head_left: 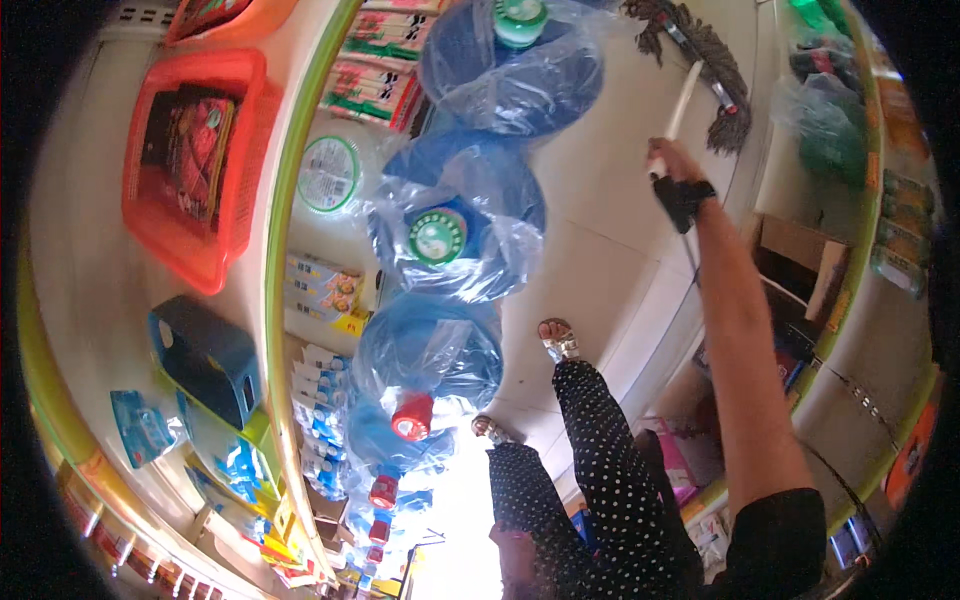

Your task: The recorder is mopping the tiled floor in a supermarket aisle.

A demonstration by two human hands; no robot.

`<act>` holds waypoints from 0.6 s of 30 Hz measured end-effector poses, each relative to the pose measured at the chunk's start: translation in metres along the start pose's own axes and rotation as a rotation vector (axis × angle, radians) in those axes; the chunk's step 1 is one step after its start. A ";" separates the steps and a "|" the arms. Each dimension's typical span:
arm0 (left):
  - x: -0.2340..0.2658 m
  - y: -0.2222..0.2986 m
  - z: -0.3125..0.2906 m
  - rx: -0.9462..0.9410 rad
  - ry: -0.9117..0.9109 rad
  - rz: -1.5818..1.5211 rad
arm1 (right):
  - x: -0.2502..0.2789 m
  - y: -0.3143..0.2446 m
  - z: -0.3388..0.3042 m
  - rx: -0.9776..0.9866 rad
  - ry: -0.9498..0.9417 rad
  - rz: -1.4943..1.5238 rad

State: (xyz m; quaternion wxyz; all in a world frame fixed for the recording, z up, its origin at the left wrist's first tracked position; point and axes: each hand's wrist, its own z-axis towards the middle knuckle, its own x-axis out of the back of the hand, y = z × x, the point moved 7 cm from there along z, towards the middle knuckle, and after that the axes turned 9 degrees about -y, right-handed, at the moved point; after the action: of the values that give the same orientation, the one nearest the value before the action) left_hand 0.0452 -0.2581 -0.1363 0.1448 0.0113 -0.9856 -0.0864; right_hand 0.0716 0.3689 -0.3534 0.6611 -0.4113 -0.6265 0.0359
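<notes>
A shop is indicated by the stock. A pale tiled aisle floor (590,250) is flanked by white shelving (85,200) edged with yellow-green strips (290,160). Alike goods are grouped together: flat white, red and green packets (370,95) and small yellow-and-white boxes (325,292). Large round blue plastic water bottles (500,195), bagged in clear film, are lined up alongside.

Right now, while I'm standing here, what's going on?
The person's right grip is closed around a string mop, its gray head on the floor. The left grip, beside the polka-dot trousers, is too unclear to read. Plastic-wrapped blue water jugs stand in a row to the left.
</notes>
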 end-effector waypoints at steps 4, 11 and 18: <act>-0.006 -0.014 -0.008 0.000 -0.054 -0.051 | -0.006 0.085 -0.031 -0.264 -0.143 0.289; 0.007 -0.045 -0.026 -0.051 -0.019 -0.068 | -0.122 -0.008 -0.202 -1.177 0.066 0.768; 0.035 -0.079 -0.035 -0.327 0.046 -0.098 | -0.177 -0.139 -0.361 -1.267 -0.147 0.693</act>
State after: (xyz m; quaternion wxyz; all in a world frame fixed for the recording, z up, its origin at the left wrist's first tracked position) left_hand 0.0211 -0.3436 -0.1066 0.1629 0.0375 -0.9532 -0.2520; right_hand 0.2788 -0.0025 -0.3680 0.2028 -0.8868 -0.4033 -0.0988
